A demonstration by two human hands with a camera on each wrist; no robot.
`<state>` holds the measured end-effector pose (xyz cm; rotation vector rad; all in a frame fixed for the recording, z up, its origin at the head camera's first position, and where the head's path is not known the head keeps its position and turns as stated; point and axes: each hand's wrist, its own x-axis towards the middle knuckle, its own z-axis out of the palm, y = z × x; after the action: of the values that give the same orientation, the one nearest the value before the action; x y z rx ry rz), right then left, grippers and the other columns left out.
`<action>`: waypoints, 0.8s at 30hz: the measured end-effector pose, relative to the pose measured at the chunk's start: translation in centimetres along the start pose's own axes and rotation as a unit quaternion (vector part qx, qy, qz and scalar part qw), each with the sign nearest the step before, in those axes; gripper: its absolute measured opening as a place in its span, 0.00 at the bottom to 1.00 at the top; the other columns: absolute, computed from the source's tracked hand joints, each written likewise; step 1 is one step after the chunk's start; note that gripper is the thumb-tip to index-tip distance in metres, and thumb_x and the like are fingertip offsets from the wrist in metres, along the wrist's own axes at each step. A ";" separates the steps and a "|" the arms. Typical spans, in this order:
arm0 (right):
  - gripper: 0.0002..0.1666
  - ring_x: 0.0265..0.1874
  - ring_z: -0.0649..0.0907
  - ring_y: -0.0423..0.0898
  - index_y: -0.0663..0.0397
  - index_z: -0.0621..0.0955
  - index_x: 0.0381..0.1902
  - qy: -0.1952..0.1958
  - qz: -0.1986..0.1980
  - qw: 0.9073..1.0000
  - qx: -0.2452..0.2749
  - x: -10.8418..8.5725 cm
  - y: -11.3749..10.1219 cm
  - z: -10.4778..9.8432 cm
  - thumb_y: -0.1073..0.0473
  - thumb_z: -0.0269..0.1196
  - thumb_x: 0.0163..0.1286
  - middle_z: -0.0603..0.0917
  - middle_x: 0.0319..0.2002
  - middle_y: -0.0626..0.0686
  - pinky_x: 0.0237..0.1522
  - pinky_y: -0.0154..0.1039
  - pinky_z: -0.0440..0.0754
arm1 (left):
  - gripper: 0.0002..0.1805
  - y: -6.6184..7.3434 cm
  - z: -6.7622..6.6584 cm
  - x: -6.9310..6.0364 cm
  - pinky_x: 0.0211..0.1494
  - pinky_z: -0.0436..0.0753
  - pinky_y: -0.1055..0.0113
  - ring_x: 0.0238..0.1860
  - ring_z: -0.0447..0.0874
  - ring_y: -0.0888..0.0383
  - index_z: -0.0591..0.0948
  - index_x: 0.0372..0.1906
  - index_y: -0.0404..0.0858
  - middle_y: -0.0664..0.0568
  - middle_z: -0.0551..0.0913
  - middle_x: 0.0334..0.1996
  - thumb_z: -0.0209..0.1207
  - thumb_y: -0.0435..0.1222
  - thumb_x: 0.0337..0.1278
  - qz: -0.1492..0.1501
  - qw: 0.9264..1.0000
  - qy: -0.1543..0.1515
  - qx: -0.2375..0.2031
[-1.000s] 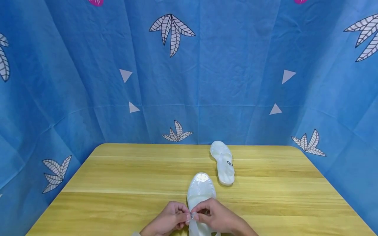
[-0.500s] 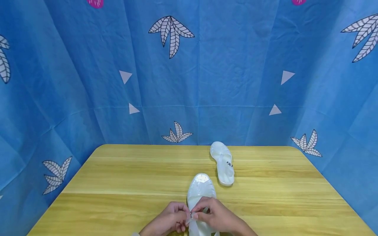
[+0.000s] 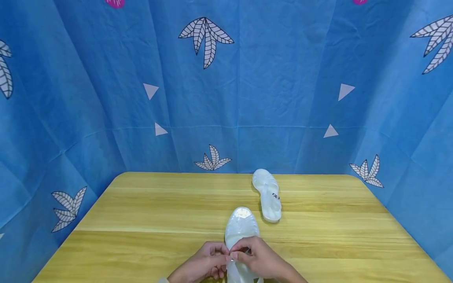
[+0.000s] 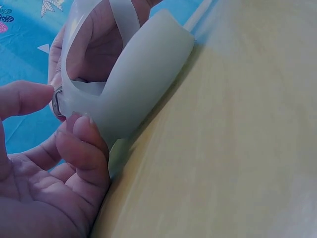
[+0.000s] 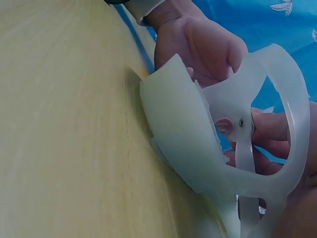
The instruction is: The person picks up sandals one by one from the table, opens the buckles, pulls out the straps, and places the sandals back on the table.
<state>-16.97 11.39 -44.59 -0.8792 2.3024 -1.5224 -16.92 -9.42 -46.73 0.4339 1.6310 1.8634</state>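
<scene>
White translucent plastic sandal [image 3: 242,224] lies on yellowish wooden counter [image 3: 148,220], toe pointing away. Left hand [image 3: 202,261] and right hand [image 3: 263,257] pinch white plastic strap [image 5: 241,105] by small metal buckle [image 4: 56,102]. If pinch loosens, smooth strap may slip; uneven pull could turn sandal.

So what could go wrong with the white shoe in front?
The tiny silver metal buckle might slip away, since the left grip and right grip crowd together around it. Also, the nearer white plastic sandal could slide on the flat yellow wooden table if it gets tugged.
</scene>
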 end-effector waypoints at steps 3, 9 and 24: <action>0.10 0.34 0.79 0.33 0.51 0.84 0.37 -0.003 0.010 1.000 0.001 0.0 -0.1 0.0 0.53 0.59 0.68 0.84 0.34 0.43 0.36 0.30 0.77 | 0.05 0.1 0.0 0.0 0.24 0.74 0.76 0.20 0.71 0.65 0.74 0.32 0.38 0.55 0.75 0.22 0.56 0.35 0.59 0.001 1.000 -0.005 -0.001; 0.10 0.33 0.78 0.33 0.52 0.83 0.37 0.000 0.018 1.000 -0.011 0.1 -0.1 0.0 0.54 0.57 0.69 0.83 0.33 0.42 0.35 0.30 0.77 | 0.05 0.1 0.0 0.0 0.24 0.75 0.77 0.20 0.73 0.66 0.74 0.32 0.38 0.55 0.75 0.22 0.56 0.35 0.60 0.012 1.000 -0.020 -0.008; 0.10 0.31 0.77 0.33 0.52 0.81 0.37 0.006 0.029 1.000 -0.005 0.1 -0.2 0.3 0.54 0.56 0.70 0.81 0.33 0.44 0.32 0.30 0.75 | 0.06 -0.1 -0.3 -0.1 0.27 0.76 0.76 0.23 0.74 0.65 0.73 0.34 0.37 0.55 0.75 0.25 0.57 0.35 0.61 0.020 0.999 -0.035 -0.010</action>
<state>-16.84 11.00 -44.49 -0.8006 2.3248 -1.4991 -17.02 -9.72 -46.89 0.5195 1.5666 1.8718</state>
